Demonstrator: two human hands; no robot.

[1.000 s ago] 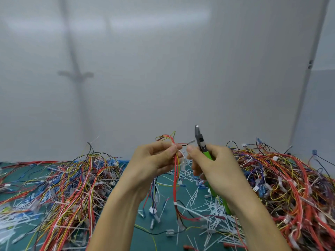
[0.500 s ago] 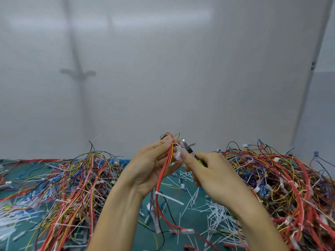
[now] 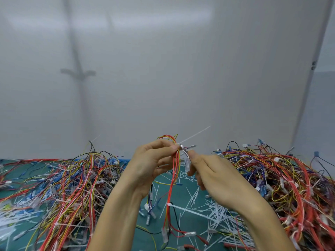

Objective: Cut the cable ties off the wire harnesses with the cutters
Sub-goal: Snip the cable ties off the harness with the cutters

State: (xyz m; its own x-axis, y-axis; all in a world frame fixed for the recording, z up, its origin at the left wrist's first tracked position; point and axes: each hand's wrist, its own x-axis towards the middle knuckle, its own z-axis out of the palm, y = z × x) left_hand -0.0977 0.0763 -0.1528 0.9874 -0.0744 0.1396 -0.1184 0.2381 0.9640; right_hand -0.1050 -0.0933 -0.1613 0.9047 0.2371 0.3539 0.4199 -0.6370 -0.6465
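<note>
two hands, head view: left hand (image 3: 150,163) pinches one wire harness (image 3: 174,171) upright above the green mat (image 3: 190,223); right hand (image 3: 217,178) curls round one pair of cutters (image 3: 189,147), metal tips at one white cable tie (image 3: 194,135) on that harness. two flanking tangles: left heap (image 3: 72,187), right heap (image 3: 281,178). cut ties (image 3: 215,212) are too many to count.

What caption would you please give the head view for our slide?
Left hand holds a harness up; right hand holds cutters at its tie.
</note>
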